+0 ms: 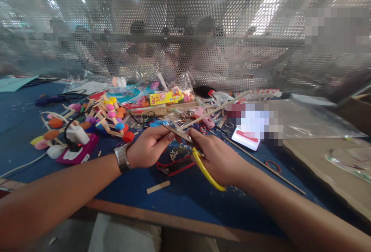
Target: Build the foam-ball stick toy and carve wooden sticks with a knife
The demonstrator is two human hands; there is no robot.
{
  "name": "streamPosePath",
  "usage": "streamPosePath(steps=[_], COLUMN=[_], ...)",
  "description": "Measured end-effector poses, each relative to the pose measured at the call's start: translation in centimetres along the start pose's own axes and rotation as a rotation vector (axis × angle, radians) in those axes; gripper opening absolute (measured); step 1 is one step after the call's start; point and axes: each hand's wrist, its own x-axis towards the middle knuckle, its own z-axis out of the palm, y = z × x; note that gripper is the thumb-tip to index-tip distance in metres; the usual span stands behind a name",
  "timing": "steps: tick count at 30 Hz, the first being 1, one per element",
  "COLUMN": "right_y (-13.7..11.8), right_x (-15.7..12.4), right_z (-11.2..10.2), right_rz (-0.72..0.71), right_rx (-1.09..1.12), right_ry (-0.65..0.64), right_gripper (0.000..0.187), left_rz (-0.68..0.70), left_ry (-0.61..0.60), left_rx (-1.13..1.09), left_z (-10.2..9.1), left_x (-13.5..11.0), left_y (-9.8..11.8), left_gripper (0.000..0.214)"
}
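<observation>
Yellow-handled scissors (pixel 207 171) are gripped in my right hand (pixel 222 159), their blades pointing left toward my other fingers. My left hand (pixel 149 145), with a watch at the wrist, pinches at the blade tips; whatever sits between its fingers is hidden. A long thin wooden stick (pixel 214 109) slants up to the right behind the blades, and I cannot tell if a hand touches it. Under my hands lies a red utility knife (pixel 176 166) among small scraps. Nearer the table edge rests a cut craft stick (pixel 158 187).
A craft-stick structure with coloured pieces (pixel 107 114) stands left, behind a purple power strip (pixel 78 149) with a white plug. A pink glue gun (pixel 204 117), a yellow packet (pixel 165 97) and a lit phone (pixel 246 138) lie beyond. Cardboard (pixel 313 167) covers the right side.
</observation>
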Motion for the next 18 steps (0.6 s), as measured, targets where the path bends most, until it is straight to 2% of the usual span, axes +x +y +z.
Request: streamPosePath(steps=[9, 18], right_y=[-0.3, -0.3], right_x=[0.0, 0.0], right_z=[-0.3, -0.3], right_rz=[0.031, 0.042], right_rx=[-0.097, -0.13], right_ry=[-0.063, -0.07], right_gripper=[0.034, 0.033], left_rz=[-0.068, -0.157], left_ry=[-0.01, -0.061], left_rx=[-0.043, -0.14], left_z=[0.2, 0.3], left_x=[-0.1, -0.7], left_y=[0.3, -0.7], left_gripper=[0.054, 0.054])
